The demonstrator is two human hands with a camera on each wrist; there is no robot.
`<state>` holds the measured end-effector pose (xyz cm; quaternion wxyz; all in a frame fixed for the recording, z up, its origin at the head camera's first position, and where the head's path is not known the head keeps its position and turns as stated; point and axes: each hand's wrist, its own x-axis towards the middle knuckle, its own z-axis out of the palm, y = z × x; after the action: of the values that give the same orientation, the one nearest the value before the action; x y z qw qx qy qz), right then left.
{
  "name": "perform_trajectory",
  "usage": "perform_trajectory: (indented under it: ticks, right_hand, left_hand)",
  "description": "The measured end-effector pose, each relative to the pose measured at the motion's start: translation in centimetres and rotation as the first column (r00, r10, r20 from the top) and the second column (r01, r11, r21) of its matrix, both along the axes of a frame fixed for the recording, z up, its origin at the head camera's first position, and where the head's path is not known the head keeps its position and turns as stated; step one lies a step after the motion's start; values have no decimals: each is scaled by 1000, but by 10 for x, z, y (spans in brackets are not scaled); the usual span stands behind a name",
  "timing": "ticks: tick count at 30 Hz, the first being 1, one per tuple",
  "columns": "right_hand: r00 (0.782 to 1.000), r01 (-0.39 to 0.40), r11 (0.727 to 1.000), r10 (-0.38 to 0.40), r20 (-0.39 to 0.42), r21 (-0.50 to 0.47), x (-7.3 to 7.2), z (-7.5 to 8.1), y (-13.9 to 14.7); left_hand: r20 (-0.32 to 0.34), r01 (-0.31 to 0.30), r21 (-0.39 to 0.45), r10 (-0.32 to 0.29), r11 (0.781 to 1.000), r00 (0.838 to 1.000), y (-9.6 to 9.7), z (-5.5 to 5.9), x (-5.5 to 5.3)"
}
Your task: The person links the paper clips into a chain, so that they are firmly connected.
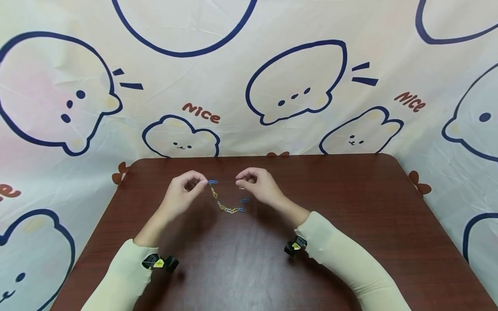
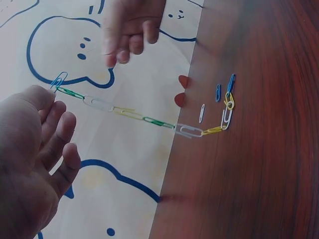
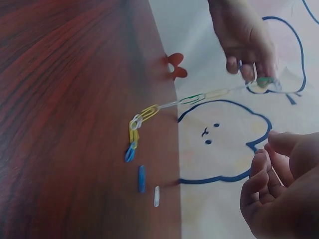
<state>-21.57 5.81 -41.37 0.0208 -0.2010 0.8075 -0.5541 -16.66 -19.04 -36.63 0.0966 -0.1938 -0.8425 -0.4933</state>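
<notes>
A chain of linked paper clips (image 2: 129, 113) in blue, green, white and yellow hangs from my left hand (image 1: 183, 192). The left thumb and forefinger pinch the blue paper clip (image 2: 60, 79) at its upper end. From there the chain slopes down, and its lower part lies on the table, ending in another blue paper clip (image 3: 130, 152). My right hand (image 1: 260, 185) is raised across from the left one, apart from the chain. Its fingers are loosely bent, with nothing visible between them. Below it lie a loose blue paper clip (image 3: 142, 179) and a loose white paper clip (image 3: 156, 196).
The brown wooden table (image 1: 249, 268) extends around the clips. Behind it hangs a pale cloth (image 1: 233, 86) printed with cartoon animals, meeting the table's far edge. A small black camera (image 1: 159, 262) is strapped to the left wrist, another black camera (image 1: 295, 246) to the right.
</notes>
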Motion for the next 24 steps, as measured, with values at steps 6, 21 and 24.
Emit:
perform_trajectory:
  ticks: [6,21,24]
  right_hand:
    - [999,43,998,-44,29,44,-2,-20,12]
    - [982,102,983,-124,145,152,-15,-64,30]
    - [980,113,979,-139,143,172,-15,-66,30]
  left_hand:
    - [-5,-13,2,13,1000,1000,-6,0,1]
    - [11,-22,9,22,1000,1000,-12,0,2]
    - [8,-17,17,17,1000,1000,-11,1,2]
